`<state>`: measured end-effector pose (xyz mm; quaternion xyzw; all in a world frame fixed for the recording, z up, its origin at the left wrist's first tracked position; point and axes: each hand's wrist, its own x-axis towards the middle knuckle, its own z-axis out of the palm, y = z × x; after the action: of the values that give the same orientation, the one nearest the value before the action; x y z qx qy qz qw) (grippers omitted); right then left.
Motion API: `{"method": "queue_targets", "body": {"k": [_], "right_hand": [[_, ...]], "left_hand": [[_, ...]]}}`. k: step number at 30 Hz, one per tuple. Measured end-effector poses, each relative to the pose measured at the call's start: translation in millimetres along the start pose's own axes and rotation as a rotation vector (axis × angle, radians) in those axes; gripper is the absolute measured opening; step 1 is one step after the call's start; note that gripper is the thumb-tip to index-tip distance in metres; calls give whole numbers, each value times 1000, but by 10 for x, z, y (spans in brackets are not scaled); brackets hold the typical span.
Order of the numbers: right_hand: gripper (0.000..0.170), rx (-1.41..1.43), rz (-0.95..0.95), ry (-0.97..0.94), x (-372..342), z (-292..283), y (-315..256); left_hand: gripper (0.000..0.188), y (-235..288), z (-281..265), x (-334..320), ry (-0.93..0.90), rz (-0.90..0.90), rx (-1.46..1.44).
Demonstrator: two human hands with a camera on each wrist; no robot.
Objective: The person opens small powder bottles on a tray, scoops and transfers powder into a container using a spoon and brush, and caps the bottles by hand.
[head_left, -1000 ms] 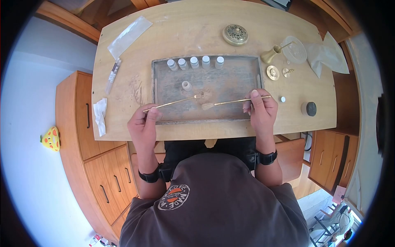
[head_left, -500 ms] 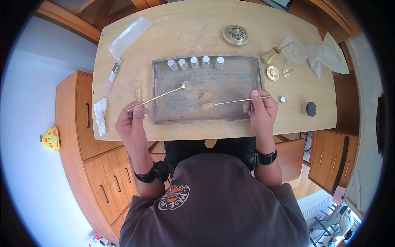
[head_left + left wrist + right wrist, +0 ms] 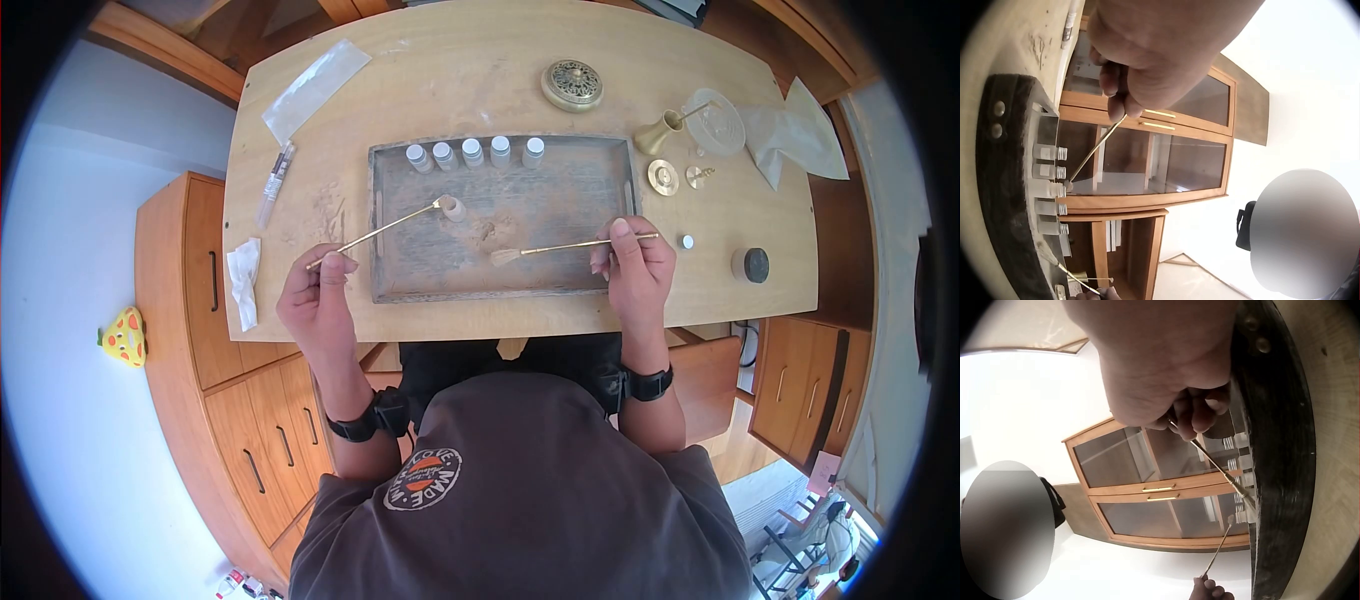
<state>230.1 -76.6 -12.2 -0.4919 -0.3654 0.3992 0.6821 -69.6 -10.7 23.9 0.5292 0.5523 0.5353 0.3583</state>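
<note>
My left hand (image 3: 322, 300) pinches the end of a thin golden scoop (image 3: 385, 230) between thumb and fingers. The scoop's small tip overlaps the rim of an uncapped small vial (image 3: 455, 211) standing in the grey wooden tray (image 3: 500, 294). A small heap of brown powder (image 3: 487, 234) lies on the tray floor beside the vial. Over the tray's right side, my right hand (image 3: 640, 272) holds a golden-handled brush (image 3: 565, 247), its tan bristles pointing left, close to the powder. In the right wrist view the brush handle (image 3: 1210, 459) emerges from curled fingers.
Several white-capped vials (image 3: 472, 152) line the tray's back edge. To the right are a brass vase (image 3: 658, 135), brass discs (image 3: 662, 177), a small white cap (image 3: 687, 241) and a dark-lidded jar (image 3: 752, 265). A pierced brass burner (image 3: 573, 84) sits behind; a crumpled tissue (image 3: 243, 282) lies left.
My left hand has shifted left and slightly away from me, carrying the scoop's tip from the powder heap to the uncapped vial's mouth. The right hand and brush have stayed in place.
</note>
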Motion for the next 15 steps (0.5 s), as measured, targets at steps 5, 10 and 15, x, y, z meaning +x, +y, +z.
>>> {"method": "queue_targets", "body": {"k": [5,10,15], "right_hand": [[19,6,-25,-7,-7,-2,-8],[20,29,-58,-50,-6,-11,-10],[20,21,-56,-50,-15,-13,-10]], "left_hand": [[15,-1,8,-3,-3,22,-1],[14,-5,13,-12,-9,29,-2],[19,0,16,-25,-4,26,29]]}}
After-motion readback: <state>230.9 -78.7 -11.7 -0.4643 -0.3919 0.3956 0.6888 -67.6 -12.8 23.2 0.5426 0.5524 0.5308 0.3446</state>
